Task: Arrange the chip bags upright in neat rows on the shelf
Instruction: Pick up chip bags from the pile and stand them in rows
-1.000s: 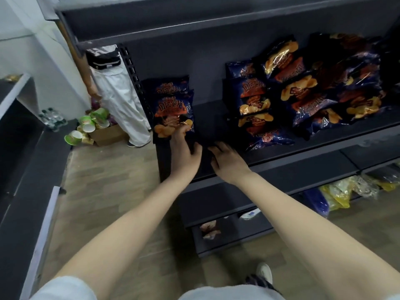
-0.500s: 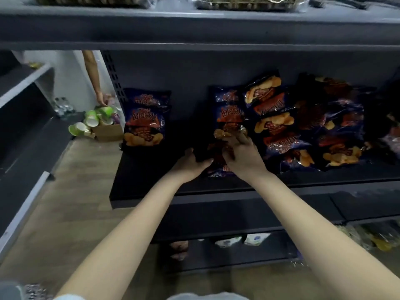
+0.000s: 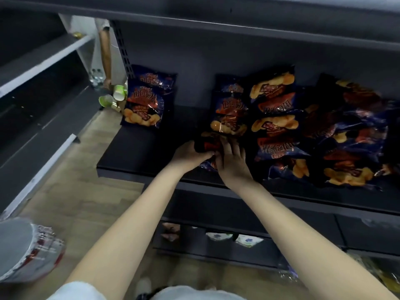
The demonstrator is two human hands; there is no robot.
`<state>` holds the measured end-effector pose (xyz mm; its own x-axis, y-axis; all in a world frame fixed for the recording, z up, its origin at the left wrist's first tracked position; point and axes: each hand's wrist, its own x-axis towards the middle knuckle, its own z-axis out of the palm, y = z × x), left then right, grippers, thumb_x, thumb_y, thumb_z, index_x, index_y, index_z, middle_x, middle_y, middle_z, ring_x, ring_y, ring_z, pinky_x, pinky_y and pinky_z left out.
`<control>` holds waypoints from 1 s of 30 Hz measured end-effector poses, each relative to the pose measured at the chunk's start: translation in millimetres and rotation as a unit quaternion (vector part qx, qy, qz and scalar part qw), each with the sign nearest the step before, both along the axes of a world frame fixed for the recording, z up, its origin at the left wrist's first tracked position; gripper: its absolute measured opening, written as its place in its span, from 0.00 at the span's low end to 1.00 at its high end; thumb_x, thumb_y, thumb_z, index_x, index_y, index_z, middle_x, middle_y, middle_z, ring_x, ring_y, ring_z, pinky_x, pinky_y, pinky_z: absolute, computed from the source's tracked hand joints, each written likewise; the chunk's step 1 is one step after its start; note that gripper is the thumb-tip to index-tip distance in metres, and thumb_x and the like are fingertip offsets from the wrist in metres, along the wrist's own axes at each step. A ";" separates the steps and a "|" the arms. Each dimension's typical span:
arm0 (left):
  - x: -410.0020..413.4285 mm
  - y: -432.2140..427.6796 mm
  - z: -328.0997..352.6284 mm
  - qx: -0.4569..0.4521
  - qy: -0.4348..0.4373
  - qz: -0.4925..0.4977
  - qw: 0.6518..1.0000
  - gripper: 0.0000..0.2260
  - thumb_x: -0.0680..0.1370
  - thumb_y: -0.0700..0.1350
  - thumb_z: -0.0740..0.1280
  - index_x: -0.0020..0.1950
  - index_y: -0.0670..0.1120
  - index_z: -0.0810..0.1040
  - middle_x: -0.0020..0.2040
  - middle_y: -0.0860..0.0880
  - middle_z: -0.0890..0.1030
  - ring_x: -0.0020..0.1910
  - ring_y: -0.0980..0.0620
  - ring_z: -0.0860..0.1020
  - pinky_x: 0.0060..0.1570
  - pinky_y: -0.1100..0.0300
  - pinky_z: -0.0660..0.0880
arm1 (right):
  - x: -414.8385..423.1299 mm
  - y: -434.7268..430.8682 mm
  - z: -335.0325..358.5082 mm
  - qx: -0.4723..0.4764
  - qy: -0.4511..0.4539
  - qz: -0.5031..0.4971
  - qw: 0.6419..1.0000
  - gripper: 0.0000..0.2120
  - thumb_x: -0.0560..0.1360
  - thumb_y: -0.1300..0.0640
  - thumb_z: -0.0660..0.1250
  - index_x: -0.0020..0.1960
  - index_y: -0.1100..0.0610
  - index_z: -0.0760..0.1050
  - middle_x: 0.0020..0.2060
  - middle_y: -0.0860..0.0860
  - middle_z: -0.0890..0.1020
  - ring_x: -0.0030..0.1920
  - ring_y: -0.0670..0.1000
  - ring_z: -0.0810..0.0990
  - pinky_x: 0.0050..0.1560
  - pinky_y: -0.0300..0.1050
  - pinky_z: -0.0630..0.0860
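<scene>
Dark blue chip bags with orange chips printed on them fill a dark shelf (image 3: 138,152). Two upright bags (image 3: 144,107) stand one behind the other at the shelf's left end. A jumbled heap of bags (image 3: 324,135) lies on the right. In the middle, a flat-lying chip bag (image 3: 211,144) is gripped by both hands at the front of the heap: my left hand (image 3: 190,153) on its left side, my right hand (image 3: 232,161) on top. Another bag (image 3: 229,114) leans upright just behind it.
Another person's arm (image 3: 105,50) hangs beside the shelf's left upright post (image 3: 123,50), above a box of green and white cups (image 3: 113,97). Grey shelving (image 3: 39,87) runs along the left. A lower shelf (image 3: 216,245) holds small packets. Wooden floor (image 3: 82,191) lies below.
Both hands moved from the upright bags at the left end to the middle of the shelf and took hold of the flat-lying bag. The camera view shifted right.
</scene>
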<state>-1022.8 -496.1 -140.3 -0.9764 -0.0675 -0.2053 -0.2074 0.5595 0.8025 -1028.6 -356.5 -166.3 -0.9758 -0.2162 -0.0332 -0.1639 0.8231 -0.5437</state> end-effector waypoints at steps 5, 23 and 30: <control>1.0 -7.1 16.3 0.032 -0.040 -0.011 0.999 0.22 0.74 0.49 0.69 0.65 0.51 0.66 0.57 0.48 0.75 0.45 0.51 0.80 0.39 0.55 0.81 | -2.2 9.6 22.9 0.032 0.047 0.033 0.998 0.30 0.78 0.45 0.56 0.76 0.50 0.50 0.75 0.53 0.51 0.75 0.60 0.48 0.73 0.59 0.53; 14.6 -126.3 80.5 -0.031 0.129 -0.084 0.988 0.31 0.66 0.49 0.77 0.63 0.59 0.65 0.52 0.54 0.79 0.55 0.53 0.77 0.58 0.51 0.74 | -11.1 -58.2 53.6 -0.293 -0.187 0.168 0.923 0.14 0.71 0.55 0.72 0.57 0.53 0.78 0.53 0.53 0.83 0.56 0.51 0.80 0.59 0.47 0.76; 41.8 -148.7 39.3 0.191 0.158 0.103 0.963 0.32 0.70 0.44 0.74 0.69 0.51 0.60 0.55 0.58 0.73 0.56 0.61 0.74 0.43 0.76 0.72 | -3.4 -94.5 42.2 -0.521 -0.171 0.044 0.835 0.15 0.74 0.62 0.68 0.58 0.51 0.73 0.53 0.50 0.82 0.54 0.47 0.81 0.54 0.40 0.77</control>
<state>-981.0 -644.8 -101.0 -0.9679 -0.2458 0.0523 0.0065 0.1837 0.9830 -1032.0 -451.0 -124.1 -0.9262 -0.3729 -0.0559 0.1134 -0.1340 -0.9845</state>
